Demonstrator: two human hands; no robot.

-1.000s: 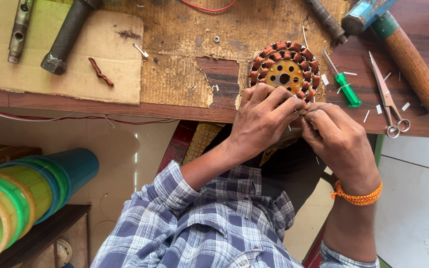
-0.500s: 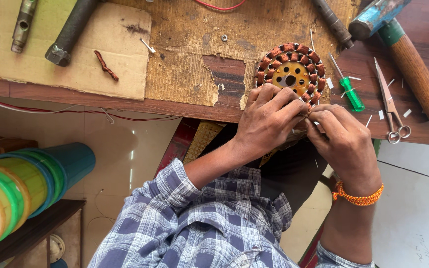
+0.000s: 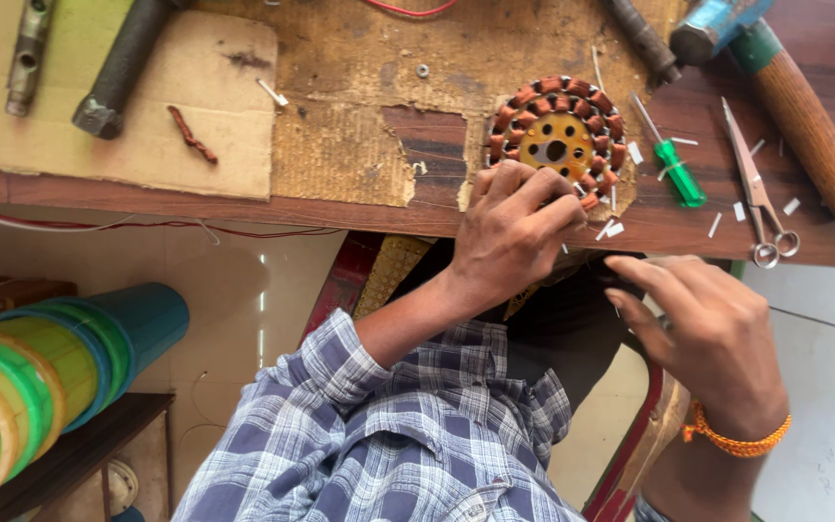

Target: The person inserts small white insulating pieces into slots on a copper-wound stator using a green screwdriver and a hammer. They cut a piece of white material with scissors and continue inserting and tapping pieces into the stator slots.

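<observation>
Copper-wound stator [image 3: 557, 135] at bench edge, left hand [image 3: 514, 232] fingers grasping it, right hand [image 3: 712, 333] released, screwdriver [image 3: 673, 164], scissors [image 3: 756, 188] beside.

We are in a small repair workshop. Our worn wooden worktop [image 3: 359, 208] carries torn cardboard [image 3: 127, 126], a hammer [image 3: 785, 87], scissors [image 3: 756, 193], a green screwdriver [image 3: 673, 169] and a copper-wound motor stator [image 3: 557, 135], with bits of cut insulation paper scattered about and rolls of green and blue sheet [image 3: 40, 367] stacked below.

Left hand [image 3: 512, 237] reaching forward, fingers curled down; right hand [image 3: 717, 338] drawn back, fingers loosely open.
</observation>
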